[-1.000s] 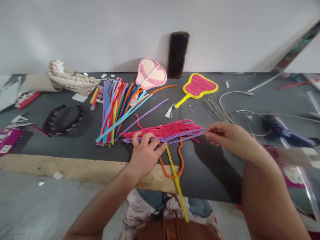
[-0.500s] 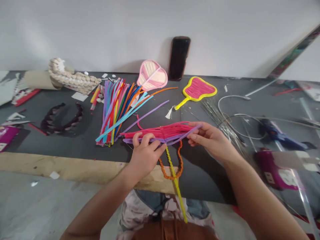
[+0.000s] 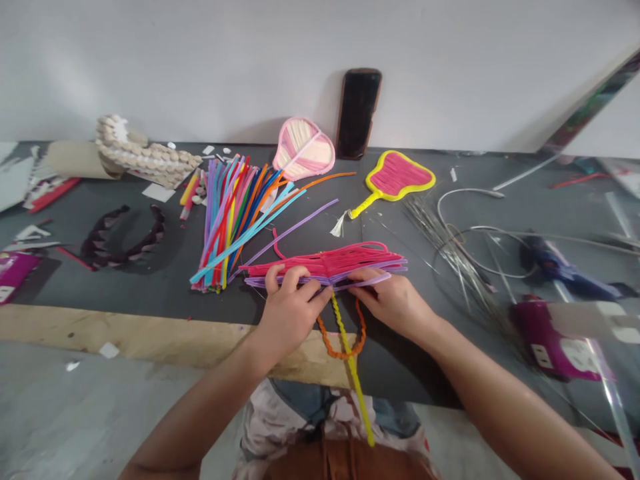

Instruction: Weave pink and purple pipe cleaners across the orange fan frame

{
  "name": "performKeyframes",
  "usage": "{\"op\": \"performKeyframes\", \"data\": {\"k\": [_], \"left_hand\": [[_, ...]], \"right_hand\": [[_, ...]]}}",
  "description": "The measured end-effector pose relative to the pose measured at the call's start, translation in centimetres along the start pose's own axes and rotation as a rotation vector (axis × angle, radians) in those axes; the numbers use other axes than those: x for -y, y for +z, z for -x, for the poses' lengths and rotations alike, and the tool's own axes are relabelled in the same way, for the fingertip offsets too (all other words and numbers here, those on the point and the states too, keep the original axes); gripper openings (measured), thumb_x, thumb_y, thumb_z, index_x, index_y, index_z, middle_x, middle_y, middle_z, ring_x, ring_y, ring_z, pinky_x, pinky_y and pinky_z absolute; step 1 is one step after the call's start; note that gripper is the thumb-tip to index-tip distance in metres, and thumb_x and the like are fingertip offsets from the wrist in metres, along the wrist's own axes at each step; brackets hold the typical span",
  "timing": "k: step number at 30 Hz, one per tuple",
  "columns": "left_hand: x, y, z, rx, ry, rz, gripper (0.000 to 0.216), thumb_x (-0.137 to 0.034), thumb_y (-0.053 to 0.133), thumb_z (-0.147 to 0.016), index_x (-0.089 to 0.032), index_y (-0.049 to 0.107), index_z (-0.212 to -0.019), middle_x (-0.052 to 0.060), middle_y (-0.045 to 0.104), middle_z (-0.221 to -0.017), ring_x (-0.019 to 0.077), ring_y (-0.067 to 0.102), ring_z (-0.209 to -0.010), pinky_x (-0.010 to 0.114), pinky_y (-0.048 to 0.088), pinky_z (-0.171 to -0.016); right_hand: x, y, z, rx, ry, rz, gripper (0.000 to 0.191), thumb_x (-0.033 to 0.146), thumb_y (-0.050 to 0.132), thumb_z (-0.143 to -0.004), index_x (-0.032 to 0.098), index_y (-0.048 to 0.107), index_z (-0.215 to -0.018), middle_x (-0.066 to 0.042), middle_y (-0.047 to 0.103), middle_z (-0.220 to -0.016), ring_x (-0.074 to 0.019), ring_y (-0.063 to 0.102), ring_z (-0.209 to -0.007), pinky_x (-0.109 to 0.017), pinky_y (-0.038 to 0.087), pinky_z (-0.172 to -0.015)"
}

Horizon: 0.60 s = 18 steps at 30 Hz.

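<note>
Pink pipe cleaners [image 3: 300, 263] lie side by side in a flat bundle at the table's near edge, with purple pipe cleaners [image 3: 395, 265] along its near side. My left hand [image 3: 287, 307] grips the left half, fingers over the top and thumb by the middle. At the right half, my right hand [image 3: 395, 303] is closed on the purple strands, its fingertips partly hidden under them. A twisted yellow stem [image 3: 353, 367] runs from the bundle's middle down past the table edge. An orange twisted loop [image 3: 327, 343] hangs around this stem.
Loose coloured pipe cleaners [image 3: 240, 227] are heaped to the left. Behind stand a phone [image 3: 359, 113], a pink and cream fan shape [image 3: 304, 150] and a yellow-edged pink fan [image 3: 400, 177]. Thin wires [image 3: 440, 233] and a blue glue gun [image 3: 565, 267] lie right, a dark headband [image 3: 123, 253] left.
My right hand has moved left and slightly down, from the purple strands' right end to nearer the bundle's middle. The left hand stays in place.
</note>
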State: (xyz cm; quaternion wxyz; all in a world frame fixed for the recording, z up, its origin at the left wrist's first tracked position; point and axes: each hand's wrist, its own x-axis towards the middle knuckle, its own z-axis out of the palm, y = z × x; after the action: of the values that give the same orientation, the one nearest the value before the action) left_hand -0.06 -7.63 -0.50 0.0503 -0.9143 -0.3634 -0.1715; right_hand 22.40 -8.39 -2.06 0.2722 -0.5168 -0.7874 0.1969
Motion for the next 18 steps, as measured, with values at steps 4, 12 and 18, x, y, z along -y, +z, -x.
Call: {"op": "performKeyframes", "data": {"k": [4,12,18], "left_hand": [[0.0,0.0,0.0,0.006,0.006,-0.007,0.022,-0.019,0.055,-0.092,-0.027,0.068,-0.108,0.002,0.069,-0.089,0.0252,0.047,-0.105,0.052,0.023,-0.099],[-0.2,-0.4,-0.1,0.022,-0.010,-0.015,0.022,-0.016,0.057,-0.090,-0.027,0.067,-0.107,0.000,0.070,-0.089,0.0261,0.050,-0.105,0.054,0.024,-0.098],[0.1,-0.4,-0.4,-0.049,-0.082,-0.063,0.012,-0.018,0.059,-0.090,-0.024,0.068,-0.085,0.001,0.067,-0.074,0.0240,0.052,-0.097,0.051,0.025,-0.093]], "right_hand": [[0.9,-0.2,0.0,0.048,-0.088,0.216,0.017,0.020,0.050,-0.095,0.018,0.067,-0.095,-0.005,0.071,-0.087,-0.0155,0.064,-0.077,-0.026,0.047,-0.068],[0.7,-0.3,-1.4,-0.102,-0.223,0.232,0.014,0.024,0.060,-0.092,0.023,0.072,-0.084,-0.005,0.071,-0.103,-0.0220,0.055,-0.099,-0.038,0.043,-0.088],[-0.2,0.5,-1.6,-0.089,-0.191,0.085,0.012,0.023,0.062,-0.090,0.022,0.071,-0.082,-0.005,0.072,-0.098,-0.0209,0.059,-0.094,-0.039,0.048,-0.088]]}}
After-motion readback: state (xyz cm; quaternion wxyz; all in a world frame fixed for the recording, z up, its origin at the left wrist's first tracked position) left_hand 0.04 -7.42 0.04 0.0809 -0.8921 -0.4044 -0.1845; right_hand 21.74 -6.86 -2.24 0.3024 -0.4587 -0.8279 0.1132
